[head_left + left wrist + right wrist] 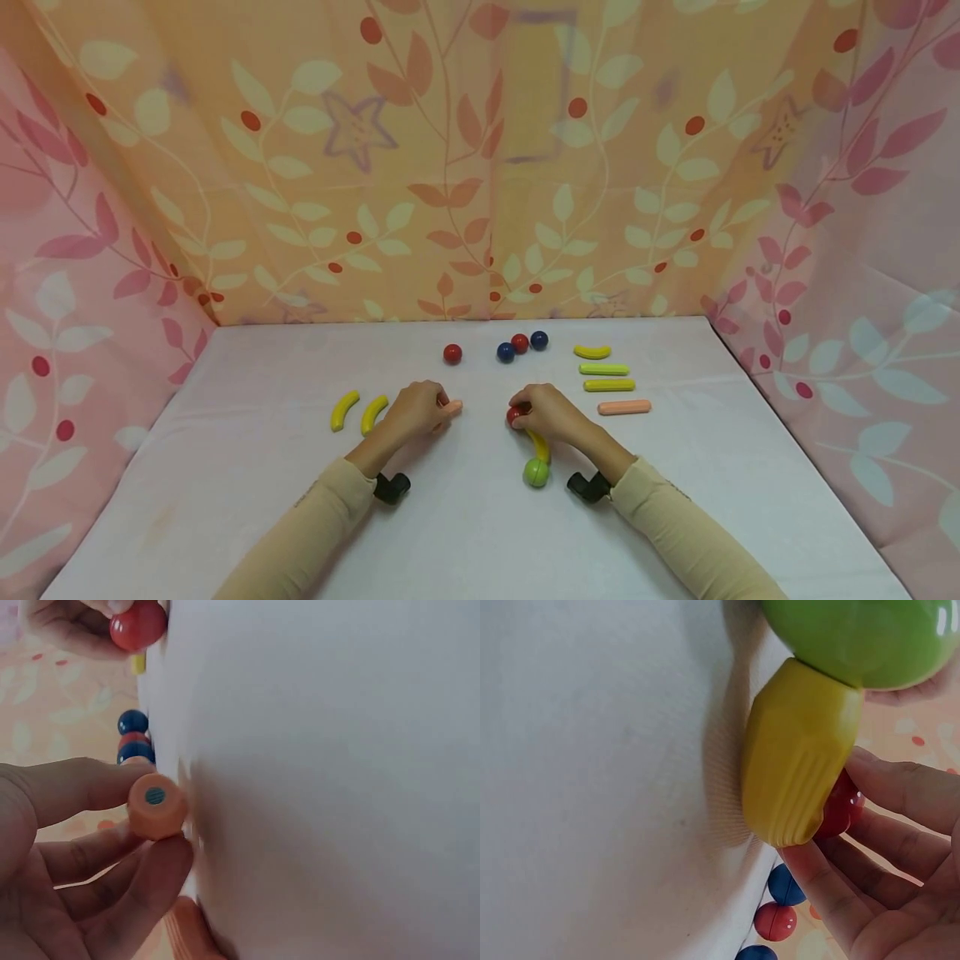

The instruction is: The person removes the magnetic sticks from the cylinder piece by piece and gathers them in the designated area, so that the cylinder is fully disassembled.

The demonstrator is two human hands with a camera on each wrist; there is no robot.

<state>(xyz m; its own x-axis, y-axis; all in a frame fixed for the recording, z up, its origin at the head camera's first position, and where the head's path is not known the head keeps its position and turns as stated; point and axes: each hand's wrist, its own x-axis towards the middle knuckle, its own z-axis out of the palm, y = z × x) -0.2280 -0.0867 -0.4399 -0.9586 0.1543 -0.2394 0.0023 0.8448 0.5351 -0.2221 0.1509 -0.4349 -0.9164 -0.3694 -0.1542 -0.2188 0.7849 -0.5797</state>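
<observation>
My left hand pinches a peach-coloured magnetic rod between thumb and fingers. In the left wrist view, the rod's end shows a small round metal disc. My right hand grips a red ball, which meets one end of a curved yellow rod. At the rod's near end sits a green ball, touching it. The right wrist view shows the yellow rod up close, with the red ball partly hidden behind it. A gap separates the two hands.
Two curved yellow rods lie by my left hand. Farther back are a lone red ball and a row of blue and red balls. To the right lie a curved yellow rod and several straight rods. Patterned curtains enclose the table.
</observation>
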